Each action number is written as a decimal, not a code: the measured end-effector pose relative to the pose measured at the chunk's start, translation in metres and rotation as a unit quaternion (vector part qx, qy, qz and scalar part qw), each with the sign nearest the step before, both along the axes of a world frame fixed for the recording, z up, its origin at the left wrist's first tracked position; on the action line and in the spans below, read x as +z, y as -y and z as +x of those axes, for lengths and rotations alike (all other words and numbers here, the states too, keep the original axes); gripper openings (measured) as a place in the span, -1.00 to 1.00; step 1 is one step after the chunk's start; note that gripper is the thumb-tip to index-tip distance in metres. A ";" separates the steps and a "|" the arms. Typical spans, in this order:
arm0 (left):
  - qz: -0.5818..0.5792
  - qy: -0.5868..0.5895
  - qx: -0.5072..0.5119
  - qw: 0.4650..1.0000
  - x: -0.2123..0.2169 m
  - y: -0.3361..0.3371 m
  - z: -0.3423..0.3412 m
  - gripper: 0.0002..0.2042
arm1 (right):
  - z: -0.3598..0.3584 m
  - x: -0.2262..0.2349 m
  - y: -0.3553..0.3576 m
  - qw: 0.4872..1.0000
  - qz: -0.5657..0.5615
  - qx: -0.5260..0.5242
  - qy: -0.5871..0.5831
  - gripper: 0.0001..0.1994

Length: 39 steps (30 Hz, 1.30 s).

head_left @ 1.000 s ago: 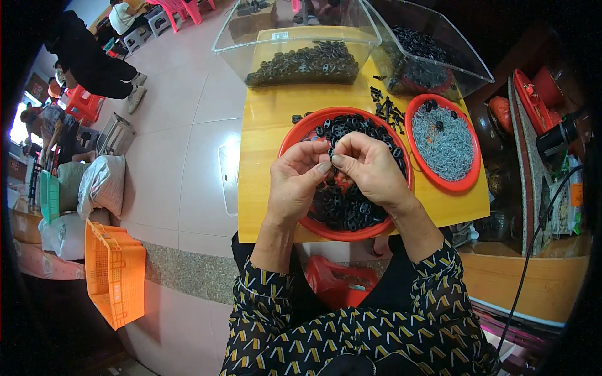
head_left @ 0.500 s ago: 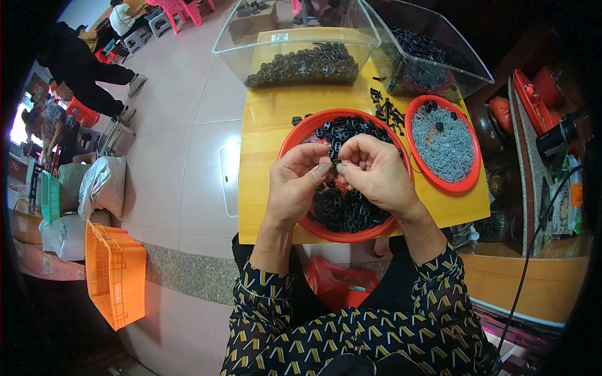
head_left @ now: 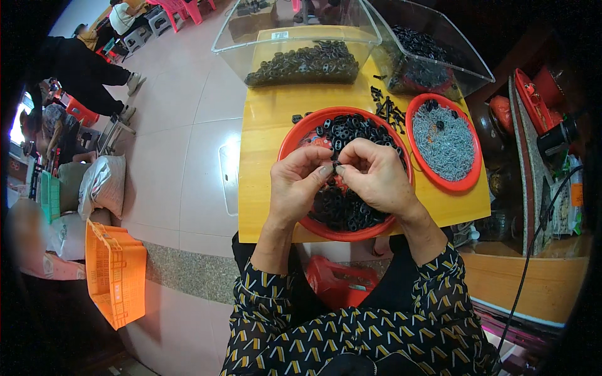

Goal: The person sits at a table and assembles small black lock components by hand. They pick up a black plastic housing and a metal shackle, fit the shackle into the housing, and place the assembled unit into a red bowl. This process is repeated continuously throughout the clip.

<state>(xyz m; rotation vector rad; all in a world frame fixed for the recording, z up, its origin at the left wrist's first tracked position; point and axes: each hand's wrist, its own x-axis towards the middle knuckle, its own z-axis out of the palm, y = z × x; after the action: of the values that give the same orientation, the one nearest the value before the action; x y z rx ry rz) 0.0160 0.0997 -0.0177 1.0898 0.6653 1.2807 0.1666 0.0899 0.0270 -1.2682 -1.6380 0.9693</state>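
Observation:
Over a round red tray [head_left: 287,139], my left hand [head_left: 295,185] and my right hand [head_left: 384,182] meet, thumbs and fingertips pinched together. Between them is a small black plastic piece [head_left: 336,167], mostly hidden by the fingertips, and both hands grip it. Loose black oval plastic pieces [head_left: 351,130] with holes fill much of the tray beneath. To the right, a smaller red tray [head_left: 478,164] holds a heap of small silvery metal parts [head_left: 442,147], with a few black pieces on top at its far end.
Two clear plastic bins [head_left: 295,42] [head_left: 467,62] of black parts stand at the far side of the yellow table [head_left: 260,163]. Slim black parts [head_left: 390,113] lie beside the trays. An orange crate [head_left: 119,276] stands on the floor at left, near sacks [head_left: 103,188]. Several people are farther off.
My fingertips have closed in slightly around the small black piece, and my right hand has shifted a little. At far left, a blurred shape has come into view.

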 end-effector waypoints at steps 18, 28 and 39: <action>0.034 -0.146 0.067 0.986 0.013 -0.001 -0.002 -0.85 | 0.011 -0.003 -0.010 0.995 -0.059 -0.011 -0.077 -0.94; 0.343 -0.534 0.007 0.773 -0.006 -0.010 -0.001 -0.82 | 0.017 -0.001 -0.013 0.992 -0.095 0.006 -0.086 -0.93; 0.348 -0.577 0.057 0.736 -0.007 -0.005 0.012 -0.87 | 0.019 -0.016 -0.019 0.960 -0.173 0.015 -0.218 -0.90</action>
<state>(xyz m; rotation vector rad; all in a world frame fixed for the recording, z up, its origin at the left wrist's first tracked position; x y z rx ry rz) 0.0284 0.1047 -0.0251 2.5808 1.1983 0.8090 0.1861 0.1087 0.0113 -1.1458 -1.1803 1.4845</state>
